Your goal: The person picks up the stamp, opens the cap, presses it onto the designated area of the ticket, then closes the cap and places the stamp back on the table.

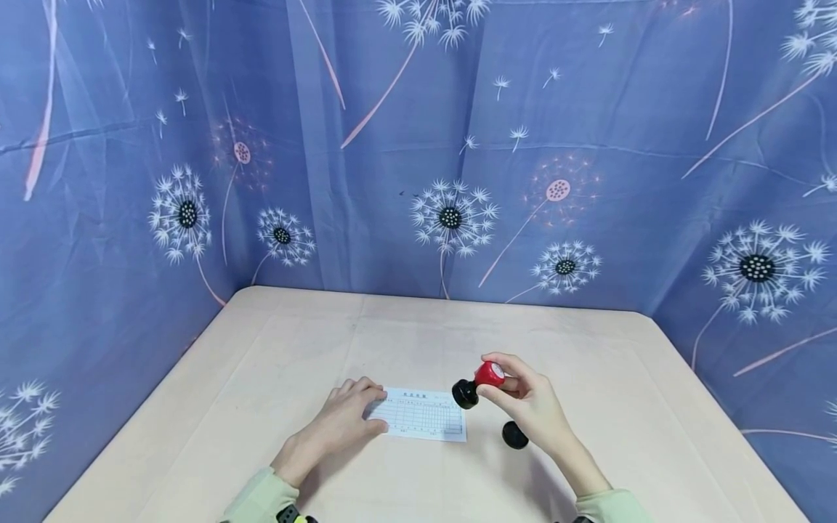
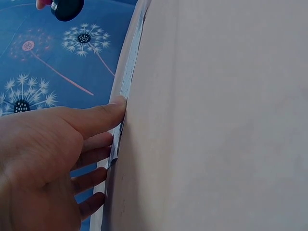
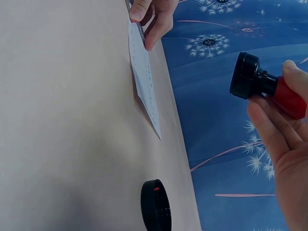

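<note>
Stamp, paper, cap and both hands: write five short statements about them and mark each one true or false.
1. The right hand holds the stamp by its red handle. True.
2. The stamp is pressed down on the paper. False: it is held up, off the paper.
3. The left hand touches the left end of the paper. True.
4. The cap is fitted on the stamp. False: it lies apart, on the table, right of the paper.
5. The paper bears a printed grid. True.
</note>
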A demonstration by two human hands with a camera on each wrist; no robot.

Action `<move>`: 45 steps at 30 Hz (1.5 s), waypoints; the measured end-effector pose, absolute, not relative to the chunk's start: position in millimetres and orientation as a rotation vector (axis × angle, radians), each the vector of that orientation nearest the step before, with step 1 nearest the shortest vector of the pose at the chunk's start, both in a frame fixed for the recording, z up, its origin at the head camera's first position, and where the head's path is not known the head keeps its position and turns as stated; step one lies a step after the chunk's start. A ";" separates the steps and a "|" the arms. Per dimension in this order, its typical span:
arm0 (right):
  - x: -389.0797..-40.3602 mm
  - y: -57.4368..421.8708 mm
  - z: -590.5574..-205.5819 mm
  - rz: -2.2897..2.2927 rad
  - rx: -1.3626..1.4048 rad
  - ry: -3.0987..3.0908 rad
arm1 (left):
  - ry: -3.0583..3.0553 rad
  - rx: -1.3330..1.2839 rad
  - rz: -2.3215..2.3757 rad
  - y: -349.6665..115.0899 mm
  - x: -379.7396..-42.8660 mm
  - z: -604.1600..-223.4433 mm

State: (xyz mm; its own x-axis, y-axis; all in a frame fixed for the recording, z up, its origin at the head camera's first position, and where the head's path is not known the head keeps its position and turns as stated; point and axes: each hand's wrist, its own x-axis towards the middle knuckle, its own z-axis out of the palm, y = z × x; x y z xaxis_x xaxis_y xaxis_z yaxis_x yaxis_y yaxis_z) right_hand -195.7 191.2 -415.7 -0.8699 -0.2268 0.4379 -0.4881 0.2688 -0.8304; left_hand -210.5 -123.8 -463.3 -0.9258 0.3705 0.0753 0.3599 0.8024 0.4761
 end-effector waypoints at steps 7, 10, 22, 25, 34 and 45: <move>-196.6 189.3 -419.3 1.629 0.668 -2.327 | 2.965 0.595 0.764 -123.5 -210.7 -463.1; -197.4 187.6 -420.0 1.628 0.671 -2.326 | 2.966 0.598 0.760 -123.4 -211.1 -463.8; -200.5 180.5 -426.3 1.625 0.723 -2.304 | 2.965 0.570 0.763 -124.3 -212.0 -464.9; -200.4 178.6 -427.5 1.626 0.735 -2.306 | 2.962 0.575 0.764 -124.4 -211.7 -464.2; -199.5 175.4 -427.2 1.610 0.710 -2.336 | 2.954 0.588 0.763 -125.1 -212.2 -464.4; -200.1 171.4 -428.0 1.550 0.667 -2.372 | 2.953 0.600 0.781 -124.1 -210.6 -461.6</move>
